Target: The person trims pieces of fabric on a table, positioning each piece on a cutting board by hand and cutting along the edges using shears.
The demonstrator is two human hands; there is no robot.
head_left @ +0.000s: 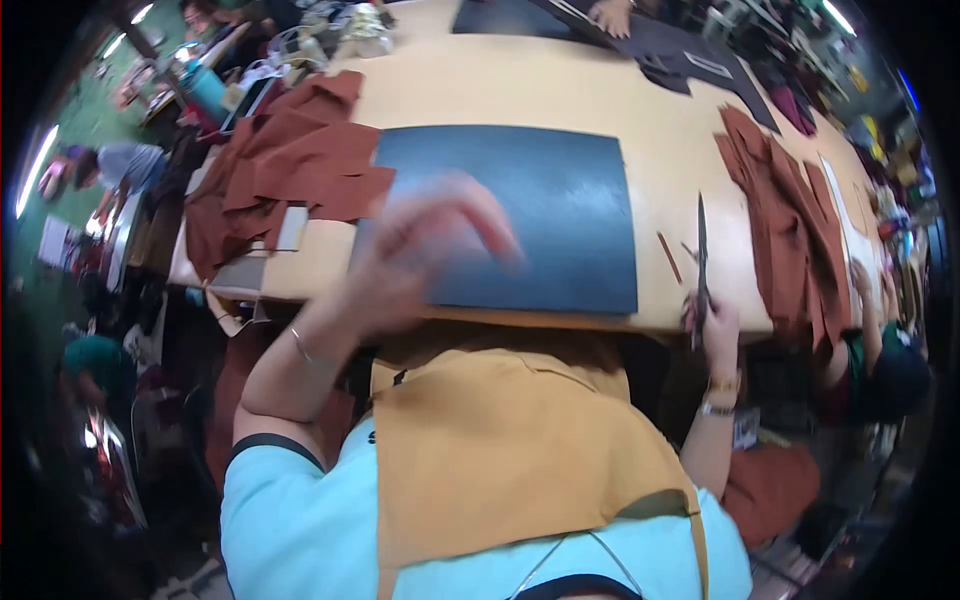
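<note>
My left hand, smeared by motion, is above the left part of a dark blue-grey board. One finger shows bent toward the right; the others are too blurred to read. At the table's near right edge, my right hand grips a long dark pointed bladed tool. Its tip points away from me, and I cannot make out whether it is scissors or a knife. A thin brown strip lies on the table just left of the blade.
Reddish-brown pieces of material are heaped left of the board, with more folded brown material at the right. Across the pale table, another person's hand rests by dark sheets. Other people sit on both sides.
</note>
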